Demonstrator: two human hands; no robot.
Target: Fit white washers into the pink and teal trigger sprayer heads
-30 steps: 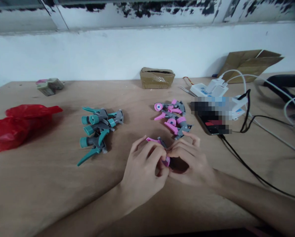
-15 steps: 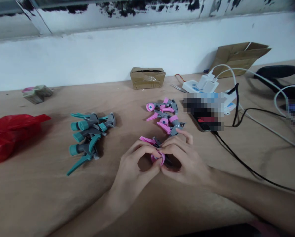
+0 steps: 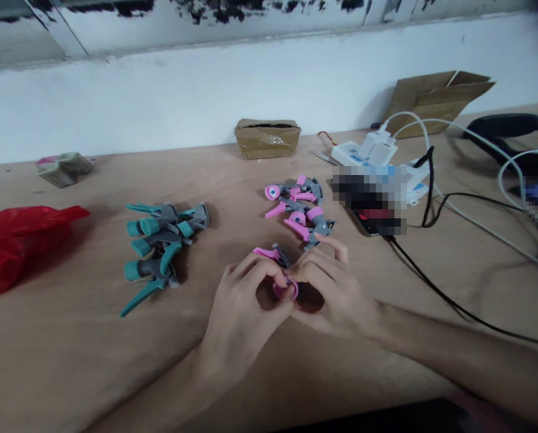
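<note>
Near the left edge of the table (image 3: 74, 355) lies a red plastic bag (image 3: 20, 249), with a small grey-green block (image 3: 68, 170) beyond it, close to the far left corner. Next come teal-and-grey trigger pieces (image 3: 160, 242), heaped left of the left hand (image 3: 235, 310) and well apart from it.

The left hand curls in above the middle of the table's near edge, thumb and forefinger pinching a pink ring (image 3: 276, 291). The ring sits at the tips of these fingers, to the right of the left palm and between the two hands. Its opening shows, but whatever continues behind it is hidden, so its long axis cannot be told. A pink lever (image 3: 265, 252) pokes out just beyond the ring, towards the far edge; whether they join is unclear.

The right hand (image 3: 341, 294) meets the ring's right side, its fingers bent and one raised; whether they grip cannot be told. Beyond it lie pink-and-grey trigger pieces (image 3: 302, 196), then, further right, a partly blurred phone (image 3: 371, 207).
</note>
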